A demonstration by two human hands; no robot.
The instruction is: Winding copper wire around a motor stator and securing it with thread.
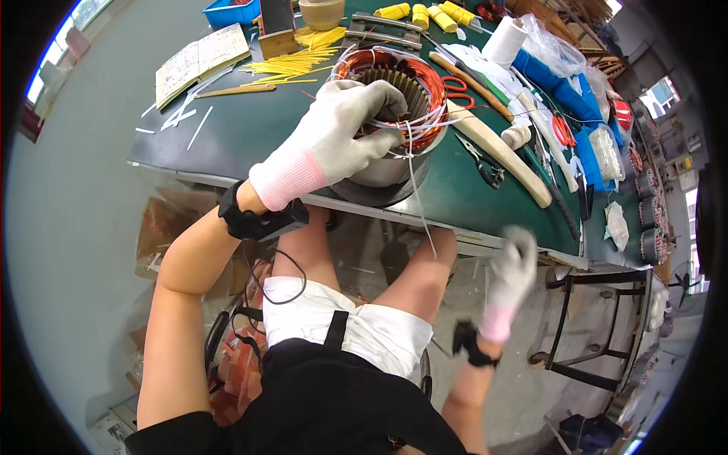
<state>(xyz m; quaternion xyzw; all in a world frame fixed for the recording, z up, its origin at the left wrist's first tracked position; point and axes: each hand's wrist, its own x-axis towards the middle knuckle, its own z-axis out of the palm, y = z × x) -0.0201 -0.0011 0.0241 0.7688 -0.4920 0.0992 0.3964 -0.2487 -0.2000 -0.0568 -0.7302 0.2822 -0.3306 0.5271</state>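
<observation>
On the worktop [258, 144], the left grip [337, 129] clamped the laced rim of a copper-wound stator [371, 182], the right grip [516, 265] blurred beyond telling, while a blue bin [584, 149] held a plastic-wrapped packet [607, 157].

R hand [514, 265] motion-blurred, fingers unclear. L hand [343, 125] hides pt of copper coil [433, 80]. Tan bowl [322, 14] cut @ top edge.

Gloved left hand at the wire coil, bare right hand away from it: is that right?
Not quite: the right hand isn't bare. The head view shows it, blurred, in a pale glove. The gloved left hand is at the wire coil, as you say.
</observation>
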